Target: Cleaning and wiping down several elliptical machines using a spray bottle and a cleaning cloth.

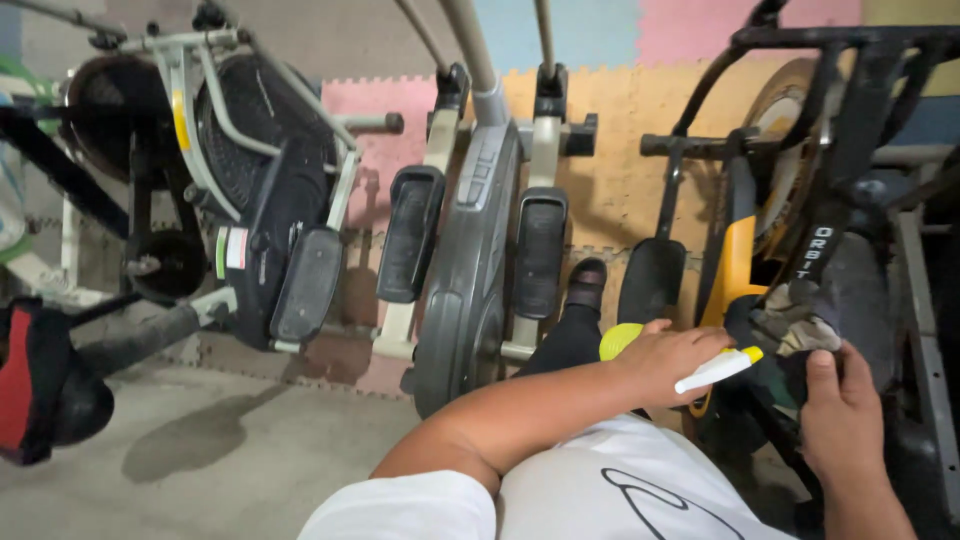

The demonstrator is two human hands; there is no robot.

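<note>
**Spray and rag close to moving parts: watch your grip and your aim**

Your left hand (668, 362) is closed around a spray bottle (640, 345) with a yellow-green body; the fingers wrap the neck, and the white nozzle (716, 369) with its yellow tip points rightward, toward your other hand. Whether a finger rests on the trigger cannot be told from here. Your right hand (840, 415) has its thumb laid flat on top and the fingers curled under, pinching a crumpled grey cloth (795, 325) against the dark frame of the exercise machine (850, 200) on the right.

The nozzle sits just beside the cloth and your right thumb, so a careless squeeze would likely wet your hand rather than the cloth. Angled a little higher, the spray could land on the orange panel (740, 255) or the wheel (785, 140) behind it.

The cloth hangs in loose folds near the black bars and the pedal (652, 280). If a crank or wheel turns while you press, a fold could catch and drag your fingers in with it.

You are leaning across your own left arm, with your foot (586, 283) tucked between the grey elliptical (470, 260) and that pedal. A slip on the concrete floor (250, 450), especially if liquid drips there, could pitch you into the metal.
</note>
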